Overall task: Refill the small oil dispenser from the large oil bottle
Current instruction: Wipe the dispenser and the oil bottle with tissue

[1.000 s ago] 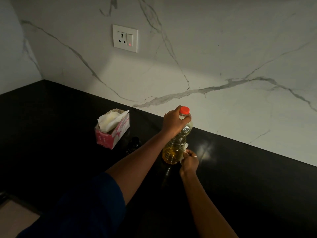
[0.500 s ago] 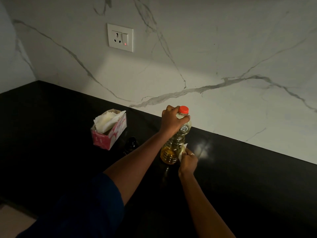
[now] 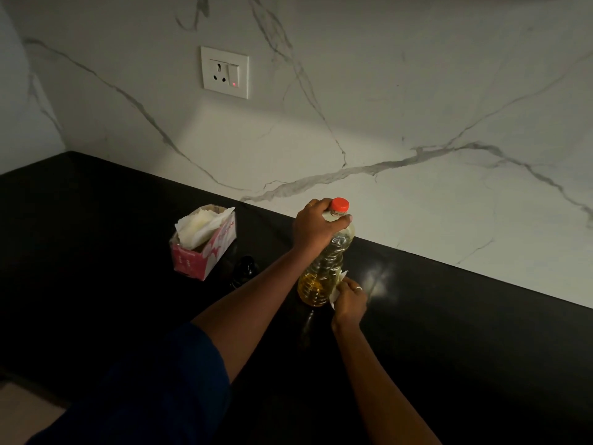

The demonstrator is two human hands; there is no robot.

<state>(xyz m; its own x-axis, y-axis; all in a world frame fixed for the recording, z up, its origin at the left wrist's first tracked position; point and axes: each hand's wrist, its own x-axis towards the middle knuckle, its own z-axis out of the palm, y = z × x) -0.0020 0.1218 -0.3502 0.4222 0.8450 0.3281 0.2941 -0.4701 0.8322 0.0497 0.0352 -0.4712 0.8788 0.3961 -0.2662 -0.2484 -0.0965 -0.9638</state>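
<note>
- left hand (image 3: 316,228) clamped round neck of upright large oil bottle (image 3: 321,277), cap on.
- right hand (image 3: 349,298) pinches tissue (image 3: 335,295) against bottle base.
- small dark vessel (image 3: 243,268), likely the dispenser, stands left of bottle, nearer left arm.

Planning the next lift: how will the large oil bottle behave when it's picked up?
Probably light for its size: the large oil bottle looks under half full. Its ribbed plastic may flex under a squeeze. Possibly slick, since the right hand holds a tissue against its side.
</note>
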